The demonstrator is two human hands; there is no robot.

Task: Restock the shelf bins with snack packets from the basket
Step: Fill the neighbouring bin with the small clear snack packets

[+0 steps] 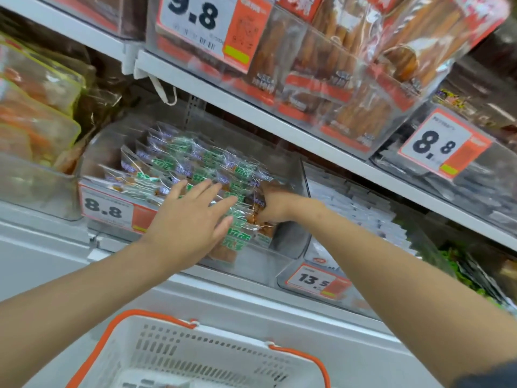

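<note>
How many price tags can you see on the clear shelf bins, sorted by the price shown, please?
White-and-orange price tags reading 9.8: 1
Tags reading 8.8: 2
Tags reading 13.5: 1
Total: 4

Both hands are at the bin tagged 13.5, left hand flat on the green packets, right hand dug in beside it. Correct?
No: the head view shows their bin carries the 8.8 tag; the 13.5 tag hangs on the neighbouring bin. Left hand flat on the green packets, right hand dug in beside it.
</note>
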